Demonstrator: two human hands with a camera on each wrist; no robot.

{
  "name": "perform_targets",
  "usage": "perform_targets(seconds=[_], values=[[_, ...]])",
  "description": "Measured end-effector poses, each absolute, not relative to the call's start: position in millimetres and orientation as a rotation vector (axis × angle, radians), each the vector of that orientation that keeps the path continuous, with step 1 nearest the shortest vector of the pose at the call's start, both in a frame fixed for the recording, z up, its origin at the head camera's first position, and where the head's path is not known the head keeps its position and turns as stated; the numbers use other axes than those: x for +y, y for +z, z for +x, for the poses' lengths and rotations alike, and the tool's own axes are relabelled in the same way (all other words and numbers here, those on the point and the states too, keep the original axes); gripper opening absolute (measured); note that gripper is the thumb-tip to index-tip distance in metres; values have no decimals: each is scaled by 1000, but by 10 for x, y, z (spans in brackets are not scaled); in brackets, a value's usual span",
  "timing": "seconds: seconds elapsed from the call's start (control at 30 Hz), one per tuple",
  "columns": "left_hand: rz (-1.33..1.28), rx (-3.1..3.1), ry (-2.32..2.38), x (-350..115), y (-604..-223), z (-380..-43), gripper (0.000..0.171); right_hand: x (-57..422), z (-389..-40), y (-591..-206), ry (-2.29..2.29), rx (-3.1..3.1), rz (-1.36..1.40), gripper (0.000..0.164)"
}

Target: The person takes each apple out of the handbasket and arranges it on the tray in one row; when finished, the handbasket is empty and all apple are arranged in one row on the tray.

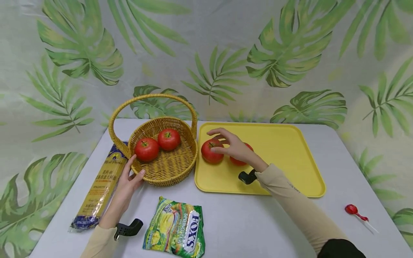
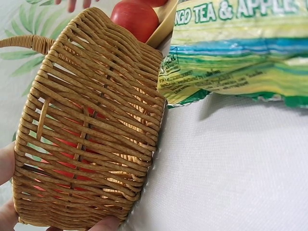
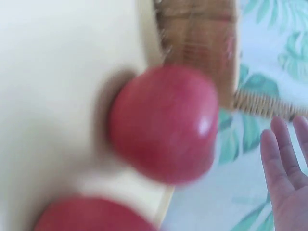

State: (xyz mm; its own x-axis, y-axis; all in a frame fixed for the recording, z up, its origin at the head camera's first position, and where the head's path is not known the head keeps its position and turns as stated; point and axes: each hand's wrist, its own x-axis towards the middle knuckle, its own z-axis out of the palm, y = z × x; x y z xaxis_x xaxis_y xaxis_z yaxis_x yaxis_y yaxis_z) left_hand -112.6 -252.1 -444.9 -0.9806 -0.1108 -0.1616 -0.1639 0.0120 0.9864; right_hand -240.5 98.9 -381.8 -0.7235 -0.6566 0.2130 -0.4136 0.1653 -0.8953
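My left hand (image 1: 127,186) holds the rim of a wicker basket (image 1: 166,172) with a tall handle; in the left wrist view the fingers touch the basket's side (image 2: 86,120). Two red tomatoes lie inside, one tomato (image 1: 146,149) at the left wall, another tomato (image 1: 169,139) beside it. Over the yellow tray (image 1: 277,150) hovers my right hand (image 1: 237,147), its fingers spread and loosely bent, holding nothing. Beneath it, a tomato (image 1: 210,156) sits near the tray's left edge, with a second tomato (image 1: 238,162) partly hidden by the hand. The right wrist view shows the nearer tomato (image 3: 166,125) apart from the fingers.
A spaghetti pack (image 1: 100,190) lies left of the basket, partly behind my left arm. In front is a green Fox's candy bag (image 1: 175,227). A red lollipop (image 1: 356,212) lies at the right of the white table (image 1: 245,222). A leaf-patterned cloth hangs behind.
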Motion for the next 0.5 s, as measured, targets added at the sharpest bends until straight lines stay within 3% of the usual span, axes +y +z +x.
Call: perform_targets(seconds=[0.5], values=[[-309,2219,2153,-2515,-4450,-1126,70,-56,-2595,-3755,-1497,2142,-1154,57]])
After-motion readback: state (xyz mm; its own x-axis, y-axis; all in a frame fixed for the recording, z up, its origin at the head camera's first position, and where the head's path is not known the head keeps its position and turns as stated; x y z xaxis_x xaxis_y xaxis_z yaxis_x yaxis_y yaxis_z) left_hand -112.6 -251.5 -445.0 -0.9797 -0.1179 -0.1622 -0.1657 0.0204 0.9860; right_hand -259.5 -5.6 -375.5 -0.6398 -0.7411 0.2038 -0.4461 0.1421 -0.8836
